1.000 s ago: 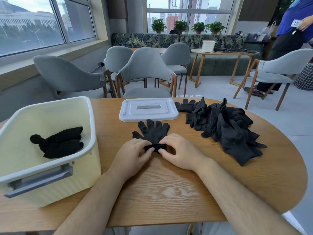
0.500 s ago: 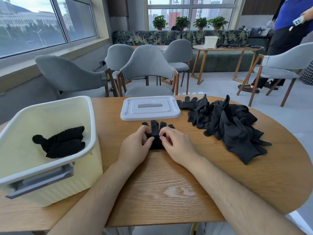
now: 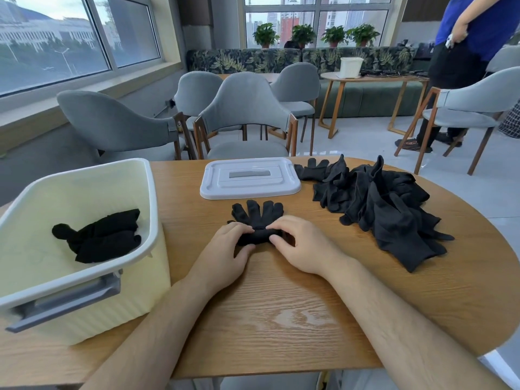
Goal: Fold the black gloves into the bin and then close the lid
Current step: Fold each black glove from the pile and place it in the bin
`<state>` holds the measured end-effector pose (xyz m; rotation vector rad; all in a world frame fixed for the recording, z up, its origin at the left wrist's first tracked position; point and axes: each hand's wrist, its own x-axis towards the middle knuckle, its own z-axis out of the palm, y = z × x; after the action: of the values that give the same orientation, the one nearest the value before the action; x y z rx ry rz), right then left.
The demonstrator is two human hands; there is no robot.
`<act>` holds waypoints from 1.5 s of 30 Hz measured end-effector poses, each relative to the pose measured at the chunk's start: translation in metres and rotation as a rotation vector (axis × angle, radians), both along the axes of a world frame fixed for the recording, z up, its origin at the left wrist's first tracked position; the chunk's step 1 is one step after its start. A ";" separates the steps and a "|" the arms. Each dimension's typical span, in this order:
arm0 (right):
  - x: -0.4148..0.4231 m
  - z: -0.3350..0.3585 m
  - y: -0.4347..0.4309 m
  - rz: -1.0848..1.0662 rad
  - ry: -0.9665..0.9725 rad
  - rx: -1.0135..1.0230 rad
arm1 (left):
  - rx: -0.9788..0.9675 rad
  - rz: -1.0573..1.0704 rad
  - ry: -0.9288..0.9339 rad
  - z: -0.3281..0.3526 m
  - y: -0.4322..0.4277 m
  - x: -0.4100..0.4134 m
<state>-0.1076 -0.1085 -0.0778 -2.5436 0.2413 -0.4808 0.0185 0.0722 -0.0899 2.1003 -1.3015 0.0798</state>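
The desk carries everything I am working with. The bin stands open well to the left of my fingers and holds only one folded bundle of gloves, so I judge the job barely begun. To the right of the fingers lies the pile of loose gloves, a good many, none of them folded yet. The lid lies flat just beyond the fingers, off the bin; closing it comes last. Directly under the fingers is the glove in hand: its cuff end is gathered into a thick roll, while its own tips fan out toward the lid. My left hand and right hand sit side by side on that roll, fingers bent and narrow, tips pinching the fold from above with the thumbs at its near edge. What remains, as I read it, is to finish this roll, carry it left into the bin, and then work through the pile.
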 end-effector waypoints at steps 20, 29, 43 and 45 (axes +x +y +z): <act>-0.001 -0.001 -0.001 0.002 0.049 -0.073 | -0.129 0.167 -0.154 0.001 -0.013 -0.009; -0.002 0.003 -0.002 -0.027 0.018 0.008 | -0.041 0.038 -0.029 0.002 -0.006 -0.007; 0.016 -0.008 0.006 -0.312 -0.005 -0.149 | -0.044 0.301 -0.267 0.003 -0.038 -0.011; 0.013 -0.006 0.006 -0.325 0.032 -0.191 | -0.029 0.129 -0.295 0.002 -0.031 -0.012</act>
<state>-0.0950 -0.1029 -0.0835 -2.7102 0.6553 -0.6109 0.0064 0.0413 -0.0876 2.2063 -1.3188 0.4769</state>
